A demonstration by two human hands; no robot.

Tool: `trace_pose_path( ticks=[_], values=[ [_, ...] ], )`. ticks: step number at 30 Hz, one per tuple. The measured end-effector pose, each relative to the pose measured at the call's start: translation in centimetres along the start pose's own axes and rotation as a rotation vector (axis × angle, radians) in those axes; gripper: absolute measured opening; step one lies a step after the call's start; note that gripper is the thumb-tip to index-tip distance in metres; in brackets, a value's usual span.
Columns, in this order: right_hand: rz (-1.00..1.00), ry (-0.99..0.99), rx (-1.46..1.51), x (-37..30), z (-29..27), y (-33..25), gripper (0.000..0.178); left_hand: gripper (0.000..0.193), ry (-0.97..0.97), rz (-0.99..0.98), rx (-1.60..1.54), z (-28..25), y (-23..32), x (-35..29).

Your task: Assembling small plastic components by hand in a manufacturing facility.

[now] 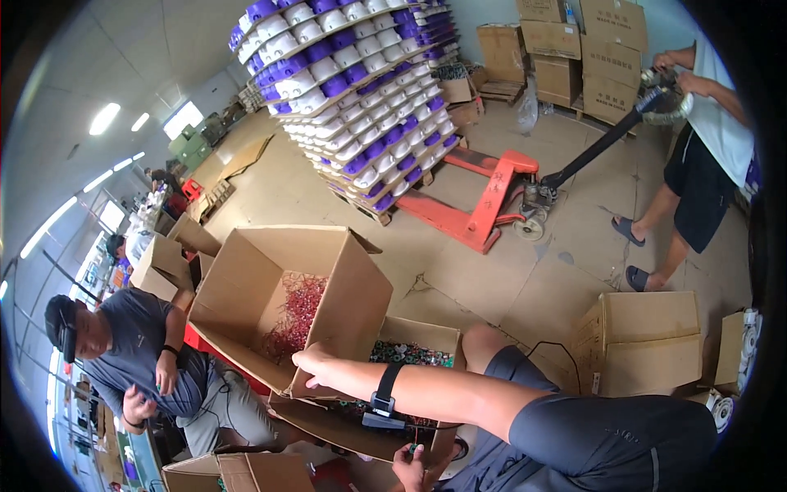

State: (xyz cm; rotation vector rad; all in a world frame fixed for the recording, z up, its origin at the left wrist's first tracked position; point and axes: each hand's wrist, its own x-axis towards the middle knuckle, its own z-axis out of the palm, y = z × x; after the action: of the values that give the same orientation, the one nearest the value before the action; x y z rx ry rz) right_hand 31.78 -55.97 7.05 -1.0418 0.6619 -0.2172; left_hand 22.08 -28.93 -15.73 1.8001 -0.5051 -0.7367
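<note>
My right arm reaches across from the right, a black strap with a small device on its forearm. My right hand [318,366] is closed on the near lower corner of a large open cardboard box [354,283]. Inside that box lies a heap of red wired parts [297,312]. Low in the picture, my left hand [408,469] pinches a small green circuit board [413,448] with a thin reddish wire. Between and beyond my hands, a second open cardboard box [422,332] holds many small green round boards [410,353].
A seated co-worker [152,353] is at the left beside the boxes. Behind stands a tall pallet stack of white and purple parts [352,90] on a red pallet jack [484,205], whose handle another person [701,148] holds. A closed cardboard box [648,340] sits at right.
</note>
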Motion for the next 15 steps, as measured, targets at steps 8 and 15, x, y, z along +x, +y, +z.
trace_pose_path(
  ticks=[8,15],
  values=[
    [-0.107,-0.087,-0.048,3.0,1.5,-0.2,0.056,0.033,0.016,0.048,0.161,-1.8,-0.5,3.8],
    [-0.119,-0.107,0.012,9.0,2.7,-1.8,0.063,0.029,0.074,0.058,0.187,-2.5,1.0,8.9]
  ],
)
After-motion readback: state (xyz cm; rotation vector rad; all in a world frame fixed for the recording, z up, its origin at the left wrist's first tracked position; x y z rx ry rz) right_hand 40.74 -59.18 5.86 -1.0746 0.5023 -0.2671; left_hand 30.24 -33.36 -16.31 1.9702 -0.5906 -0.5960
